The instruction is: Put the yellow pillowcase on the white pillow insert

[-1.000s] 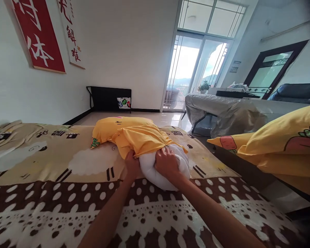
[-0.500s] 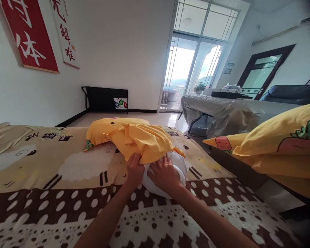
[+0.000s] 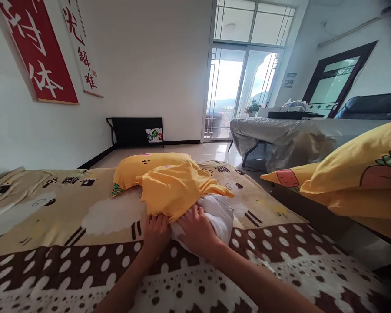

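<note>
A crumpled yellow pillowcase (image 3: 172,184) lies partly over a white pillow (image 3: 220,217) on the bed. My left hand (image 3: 157,232) is closed on the near left edge of the pillowcase. To its right, my right hand (image 3: 197,230) presses and grips the white pillow with bent fingers, their tips against the pillowcase's edge. The cloth hides the pillow's far part. Just behind lies another yellow pillow (image 3: 127,171) with a "Hi" print and a green leafy corner.
A blanket (image 3: 111,213) with sheep and spots covers the bed. More yellow pillows (image 3: 339,174) rest off the right side. Beyond stand a plastic-covered table (image 3: 270,126), a folded black item (image 3: 130,130) by the wall and a glass sliding door (image 3: 228,87).
My left hand has moved left and toward me, drawing the pillowcase edge with it. The cloth lies flatter and wider. My right hand has shifted slightly left and its fingers are more bent.
</note>
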The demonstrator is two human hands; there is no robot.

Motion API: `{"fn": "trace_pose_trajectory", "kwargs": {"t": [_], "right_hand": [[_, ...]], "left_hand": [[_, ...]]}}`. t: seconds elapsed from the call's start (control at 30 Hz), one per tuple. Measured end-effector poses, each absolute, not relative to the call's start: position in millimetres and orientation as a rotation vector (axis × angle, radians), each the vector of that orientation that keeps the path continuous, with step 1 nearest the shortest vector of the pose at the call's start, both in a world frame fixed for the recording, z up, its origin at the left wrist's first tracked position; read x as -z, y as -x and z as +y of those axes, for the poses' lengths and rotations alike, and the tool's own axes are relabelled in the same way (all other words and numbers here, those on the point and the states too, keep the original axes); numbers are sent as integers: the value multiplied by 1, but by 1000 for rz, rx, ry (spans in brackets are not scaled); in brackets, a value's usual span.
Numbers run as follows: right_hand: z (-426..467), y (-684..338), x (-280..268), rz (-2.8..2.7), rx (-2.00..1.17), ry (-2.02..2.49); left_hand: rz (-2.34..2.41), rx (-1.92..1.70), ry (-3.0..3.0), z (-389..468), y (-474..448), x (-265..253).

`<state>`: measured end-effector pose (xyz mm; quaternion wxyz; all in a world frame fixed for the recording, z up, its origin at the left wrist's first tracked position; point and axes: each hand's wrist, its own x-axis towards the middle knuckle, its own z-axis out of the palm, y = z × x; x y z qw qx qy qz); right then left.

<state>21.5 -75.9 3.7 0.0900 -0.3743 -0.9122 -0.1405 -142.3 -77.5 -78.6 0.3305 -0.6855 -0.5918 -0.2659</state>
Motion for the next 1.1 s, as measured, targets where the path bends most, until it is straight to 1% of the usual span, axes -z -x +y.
{"fn": "trace_pose_trajectory", "kwargs": {"t": [0.07, 0.13, 0.2, 0.23, 0.3, 0.4, 0.47, 0.6, 0.7, 0.83, 0.97, 1.1], "right_hand": [[-84, -49, -21, -2773, 139, 970], [-82, -84, -38, -2823, -266, 787], [-70, -119, -43, -2693, -619, 736], [-61, -133, -39, -2570, -678, 784], [-45, -149, -19, -2376, -589, 919], [-32, -140, 20, -2267, -393, 1064], [-34, -118, 36, -2225, -359, 1073], [-54, -64, 36, -2245, -345, 973], [-72, -34, 29, -2324, -259, 879], [-89, -9, 26, -2469, -89, 670], [-96, -1, 22, -2579, 54, 624], [-101, 2, 13, -2616, 93, 604]], "left_hand": [[-1675, 585, 1870, -86, 149, 76], [-1823, 427, 1991, -97, 153, 69], [-1956, 252, 2115, -109, 154, 58], [-2013, 166, 2169, -115, 154, 50], [-2105, 3, 2250, -127, 153, 32], [-2167, -149, 2285, -141, 146, 0], [-2094, -38, 2345, -144, 137, -22], [-1593, 392, 2584, -125, 116, -59], [-1297, 408, 2644, -94, 106, -69], [-1042, 295, 2546, -58, 105, -60], [-1213, 392, 2165, -44, 126, -54], [-1591, 449, 1902, -46, 162, -59]]}}
